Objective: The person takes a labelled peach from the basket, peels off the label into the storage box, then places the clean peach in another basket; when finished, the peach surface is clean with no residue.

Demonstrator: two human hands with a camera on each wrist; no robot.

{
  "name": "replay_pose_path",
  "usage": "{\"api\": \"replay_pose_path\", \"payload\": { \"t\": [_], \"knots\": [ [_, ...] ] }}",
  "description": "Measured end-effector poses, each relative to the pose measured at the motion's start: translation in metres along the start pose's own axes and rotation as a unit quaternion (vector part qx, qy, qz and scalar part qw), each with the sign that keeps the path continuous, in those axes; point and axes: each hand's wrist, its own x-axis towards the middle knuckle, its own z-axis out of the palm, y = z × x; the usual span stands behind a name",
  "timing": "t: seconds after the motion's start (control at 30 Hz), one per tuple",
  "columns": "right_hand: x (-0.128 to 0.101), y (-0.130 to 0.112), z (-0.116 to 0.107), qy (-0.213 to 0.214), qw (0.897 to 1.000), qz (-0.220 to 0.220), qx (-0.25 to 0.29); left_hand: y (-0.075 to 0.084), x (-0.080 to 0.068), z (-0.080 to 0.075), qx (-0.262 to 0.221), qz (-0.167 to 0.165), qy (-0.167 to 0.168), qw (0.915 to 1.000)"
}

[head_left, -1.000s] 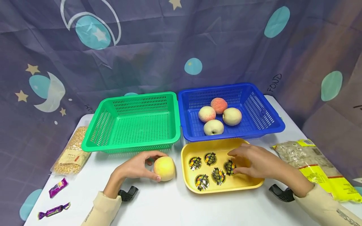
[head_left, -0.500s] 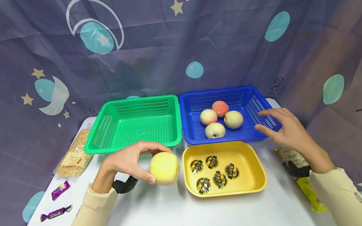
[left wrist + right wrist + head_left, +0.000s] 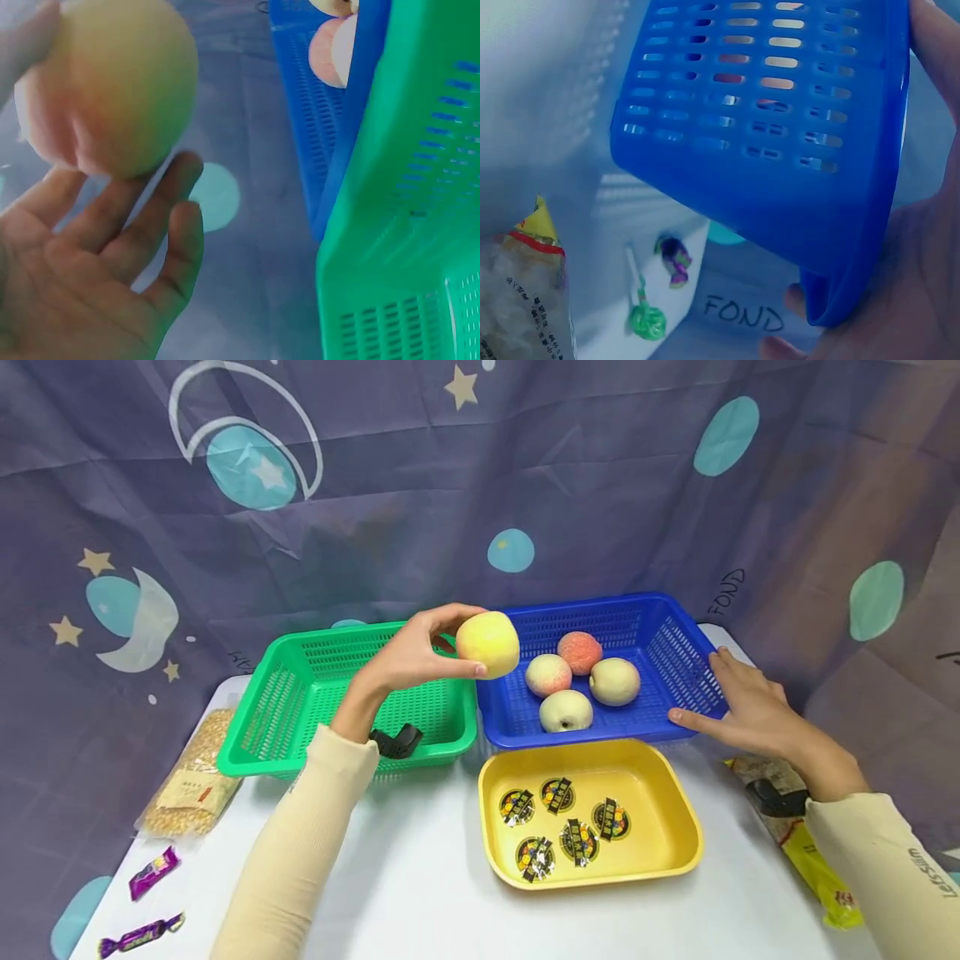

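In the head view my left hand (image 3: 423, 647) holds a yellow peach (image 3: 489, 645) between thumb and fingers. It is raised above the place where the green basket (image 3: 262, 768) meets the blue basket (image 3: 570, 739). The left wrist view shows the cleft of this peach (image 3: 127, 90) close up. My right hand (image 3: 750, 710) grips the blue basket's right front corner, thumb on the rim. Fingertips (image 3: 793, 300) show past the corner in the right wrist view. Several peaches (image 3: 580, 653), pale and reddish, lie together inside the blue basket.
A yellow tray (image 3: 682, 860) with several black round stickers stands in front of the blue basket. At left lie a grain bag (image 3: 187, 777) and purple candies (image 3: 142, 935). A yellow-labelled bag (image 3: 813, 868) is partly under my right arm. A green lollipop (image 3: 647, 321) lies behind.
My left hand has lifted the yellow peach from the table, then up and forward over the baskets. My right hand has left the yellow tray and come onto the blue basket's corner.
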Motion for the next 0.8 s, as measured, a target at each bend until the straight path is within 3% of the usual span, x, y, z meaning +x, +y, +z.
{"api": "replay_pose_path", "payload": {
  "t": [0.13, 0.23, 0.37, 0.53, 0.67, 0.8],
  "knots": [
    [-0.001, 0.0, 0.001, -0.003, 1.0, 0.007, 0.011, -0.008, 0.033, 0.009, 0.009, -0.019, 0.008, 0.9997],
    [0.0, -0.001, 0.001, -0.002, 1.0, 0.009, 0.015, -0.012, 0.055, 0.021, 0.02, -0.025, -0.004, 0.9995],
    [-0.001, 0.0, 0.002, -0.009, 1.0, 0.012, 0.017, -0.012, 0.079, 0.041, 0.039, -0.017, -0.046, 0.998],
    [-0.003, 0.001, 0.001, -0.019, 1.0, 0.015, 0.019, -0.008, 0.109, 0.071, 0.028, -0.009, -0.107, 0.9938],
    [-0.004, 0.001, 0.001, -0.023, 0.999, 0.017, 0.023, -0.013, 0.125, 0.092, 0.023, -0.033, -0.148, 0.9881],
    [-0.004, -0.001, 0.001, -0.024, 0.999, 0.018, 0.024, -0.021, 0.129, 0.104, 0.045, -0.067, -0.173, 0.9816]
  ]
}}
